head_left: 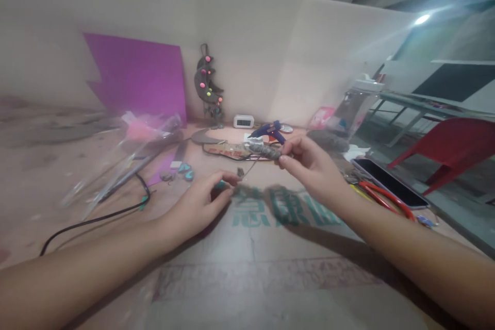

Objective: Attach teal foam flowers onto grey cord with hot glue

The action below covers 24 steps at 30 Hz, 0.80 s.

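My right hand (pixel 309 165) pinches one end of a small wound bundle of grey yarn (pixel 266 151), held above the work surface. A thin loose strand (pixel 250 169) runs from the bundle down toward my left hand (pixel 211 193). The left fingers are curled with the tips close together at the end of that strand. Just beyond the left fingertips is a small brownish piece (pixel 240 172), too small to name. Behind the bundle lies a blue hot glue gun (pixel 270 130). Teal pieces (pixel 186 171) lie left of my left hand.
A grey crescent ornament (pixel 207 82) with coloured balls leans on the wall beside purple sheets (pixel 143 77). A white digital clock (pixel 243 121) stands at the back. On the right are a phone (pixel 390 183), red-handled pliers (pixel 386 198) and a clear bottle (pixel 358 105). A black cable (pixel 93 219) crosses the left.
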{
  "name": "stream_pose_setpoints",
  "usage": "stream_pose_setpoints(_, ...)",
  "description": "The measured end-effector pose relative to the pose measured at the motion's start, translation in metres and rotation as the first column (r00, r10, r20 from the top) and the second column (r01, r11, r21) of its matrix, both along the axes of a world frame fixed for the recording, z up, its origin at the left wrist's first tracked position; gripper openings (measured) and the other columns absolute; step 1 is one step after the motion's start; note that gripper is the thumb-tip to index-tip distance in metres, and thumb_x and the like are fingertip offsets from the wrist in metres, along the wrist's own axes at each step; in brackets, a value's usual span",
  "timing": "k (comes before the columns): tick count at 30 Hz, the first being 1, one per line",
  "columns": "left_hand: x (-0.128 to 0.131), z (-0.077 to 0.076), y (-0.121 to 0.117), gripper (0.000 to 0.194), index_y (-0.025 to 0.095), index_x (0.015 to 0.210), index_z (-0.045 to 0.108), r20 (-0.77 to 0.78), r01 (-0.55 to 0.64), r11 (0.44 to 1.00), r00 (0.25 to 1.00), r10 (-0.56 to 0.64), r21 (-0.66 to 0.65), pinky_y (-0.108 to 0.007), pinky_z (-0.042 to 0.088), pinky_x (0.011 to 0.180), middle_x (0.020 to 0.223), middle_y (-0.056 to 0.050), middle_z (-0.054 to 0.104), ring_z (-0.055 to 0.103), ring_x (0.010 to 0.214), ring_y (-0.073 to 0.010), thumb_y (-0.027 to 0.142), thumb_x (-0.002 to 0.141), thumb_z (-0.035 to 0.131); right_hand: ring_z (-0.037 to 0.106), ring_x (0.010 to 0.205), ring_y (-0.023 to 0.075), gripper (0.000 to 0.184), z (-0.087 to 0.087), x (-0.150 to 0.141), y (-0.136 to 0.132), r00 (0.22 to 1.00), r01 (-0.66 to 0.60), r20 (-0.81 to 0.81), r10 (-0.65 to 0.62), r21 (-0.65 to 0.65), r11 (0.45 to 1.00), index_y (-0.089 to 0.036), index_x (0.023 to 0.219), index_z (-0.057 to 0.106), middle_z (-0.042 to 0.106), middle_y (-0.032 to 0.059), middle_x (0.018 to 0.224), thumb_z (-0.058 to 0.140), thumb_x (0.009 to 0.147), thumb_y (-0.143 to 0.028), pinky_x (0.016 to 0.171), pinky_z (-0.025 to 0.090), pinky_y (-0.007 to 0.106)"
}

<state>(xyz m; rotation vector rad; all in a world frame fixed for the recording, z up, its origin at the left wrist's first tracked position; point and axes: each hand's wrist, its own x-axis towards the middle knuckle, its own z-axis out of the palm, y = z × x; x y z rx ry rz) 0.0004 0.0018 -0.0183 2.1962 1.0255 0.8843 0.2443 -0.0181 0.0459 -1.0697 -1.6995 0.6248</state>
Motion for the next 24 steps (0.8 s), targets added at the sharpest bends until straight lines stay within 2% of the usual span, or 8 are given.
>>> stream_pose_setpoints(4,0.001,0.004,0.0,0.019,0.021,0.107,0.062,-0.011,0.03,1.0,0.999,-0.03,-0.002,-0.038,0.048,0.096,0.11,-0.005,0.069,0.063,0.105,-0.0208,0.023,0.091,0.053,0.063,0.072,0.0127,0.013,-0.034,-0.013,-0.008,0.986,-0.04,-0.167,0.024,-0.095,0.995,-0.022,0.088,0.047,0.055,-0.0033,0.08,0.058,0.089,-0.028,0.068,0.049,0.028)
stream_pose_setpoints(6,0.002,0.007,-0.001,0.015,0.021,0.102,0.063,-0.009,0.053,0.998,0.999,-0.053,0.019,-0.038,0.048,0.097,0.11,-0.005,0.069,0.063,0.106,-0.0208,0.022,0.09,0.054,0.065,0.068,0.012,0.014,-0.044,-0.015,-0.01,0.974,-0.023,-0.229,-0.002,-0.11,0.994,-0.023,0.09,0.045,0.055,-0.0047,0.079,0.058,0.09,-0.031,0.066,0.051,0.029)
stream_pose_setpoints(11,0.001,0.008,-0.003,0.002,0.02,0.087,0.058,0.003,0.108,0.994,0.994,-0.108,0.037,-0.04,0.048,0.097,0.12,-0.007,0.066,0.062,0.111,-0.0222,0.022,0.087,0.059,0.063,0.062,0.0103,0.019,-0.046,-0.014,-0.007,0.954,0.032,-0.295,-0.055,-0.082,0.996,-0.024,0.091,0.045,0.053,-0.0064,0.078,0.06,0.089,-0.035,0.065,0.054,0.029)
stream_pose_setpoints(15,0.001,0.005,-0.003,0.006,0.019,0.086,0.058,-0.05,0.079,0.997,0.996,-0.078,0.006,-0.038,0.052,0.084,0.093,-0.005,0.069,0.065,0.091,-0.0206,0.025,0.088,0.059,0.063,0.062,0.0101,0.021,-0.046,-0.01,0.001,0.958,0.049,-0.278,-0.076,-0.101,0.994,-0.023,0.09,0.045,0.055,-0.0062,0.078,0.061,0.088,-0.036,0.066,0.054,0.028)
stream_pose_setpoints(17,0.0,0.003,-0.003,0.006,0.019,0.087,0.059,-0.049,0.056,0.998,0.997,-0.057,-0.017,-0.036,0.053,0.08,0.09,-0.004,0.068,0.065,0.086,-0.0196,0.025,0.088,0.059,0.064,0.062,0.0105,0.022,-0.048,-0.008,0.005,0.958,0.046,-0.275,-0.078,-0.121,0.992,-0.023,0.089,0.044,0.055,-0.0061,0.078,0.062,0.088,-0.037,0.066,0.055,0.029)
stream_pose_setpoints(19,0.0,0.002,-0.003,0.012,0.02,0.1,0.06,-0.003,0.049,0.998,0.999,-0.049,-0.031,-0.035,0.053,0.083,0.094,-0.003,0.068,0.065,0.089,-0.0192,0.025,0.089,0.059,0.064,0.062,0.0106,0.023,-0.049,-0.008,0.007,0.957,0.039,-0.281,-0.078,-0.142,0.989,-0.023,0.089,0.045,0.055,-0.006,0.078,0.062,0.087,-0.037,0.065,0.055,0.029)
stream_pose_setpoints(22,0.0,0.002,-0.004,0.049,0.023,0.138,0.045,0.022,0.052,0.999,0.998,-0.052,-0.015,-0.039,0.051,0.091,0.096,-0.002,0.069,0.066,0.091,-0.0185,0.023,0.091,0.057,0.064,0.063,0.0108,0.024,-0.049,-0.008,0.007,0.953,0.018,-0.295,-0.068,-0.171,0.985,-0.023,0.089,0.045,0.056,-0.0058,0.078,0.063,0.087,-0.038,0.064,0.055,0.029)
stream_pose_setpoints(24,0.0,0.003,-0.003,0.049,0.023,0.14,0.046,-0.053,0.066,0.997,0.997,-0.064,0.042,-0.042,0.048,0.095,0.099,-0.004,0.07,0.064,0.095,-0.0199,0.021,0.092,0.056,0.063,0.062,0.0107,0.024,-0.049,-0.008,0.005,0.953,-0.004,-0.3,-0.051,-0.179,0.984,-0.023,0.089,0.045,0.057,-0.0056,0.078,0.063,0.087,-0.038,0.064,0.055,0.028)
